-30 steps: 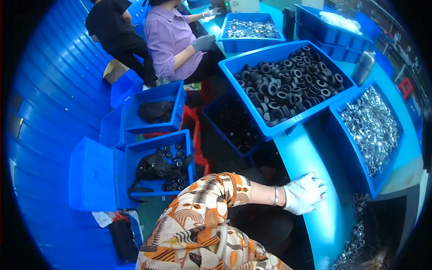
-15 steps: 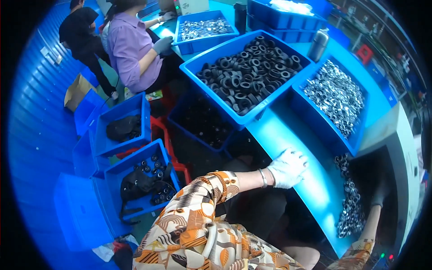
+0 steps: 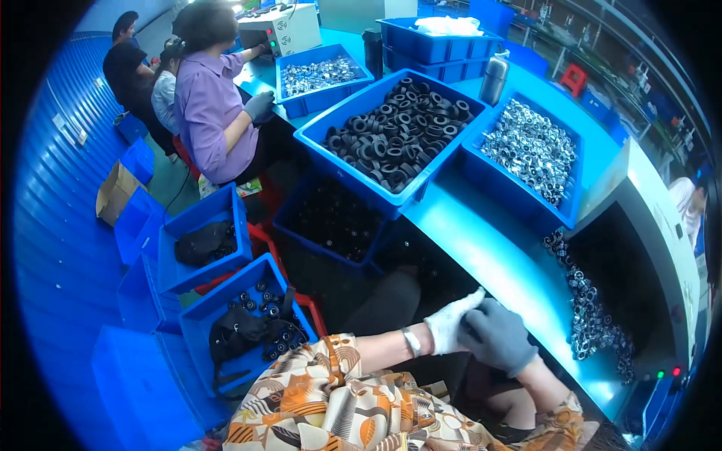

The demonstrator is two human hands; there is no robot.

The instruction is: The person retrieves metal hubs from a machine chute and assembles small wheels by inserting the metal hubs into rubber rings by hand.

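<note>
My left hand (image 3: 450,323), in a white glove, meets my right hand (image 3: 499,338), in a grey glove, just off the near edge of the blue table (image 3: 481,240). The fingers of both hands are curled in against each other. Whatever lies between them is hidden. To the right of my hands, a pile of small shiny metal parts (image 3: 589,316) runs along the table before the dark opening of a pale machine (image 3: 653,203). Farther off stand a blue bin of black rings (image 3: 307,140) and a blue bin of silvery metal rings (image 3: 530,150).
Blue bins with black parts (image 3: 197,297) stand low at my left beside a red stool (image 3: 310,312). A metal flask (image 3: 493,79) is behind the ring bins. At the far left a co-worker in a purple shirt (image 3: 214,113) sits by another bin of metal parts (image 3: 320,75).
My right hand has come out of the machine's opening and over to my left hand. The left hand has moved off the tabletop toward me. The view has shifted somewhat.
</note>
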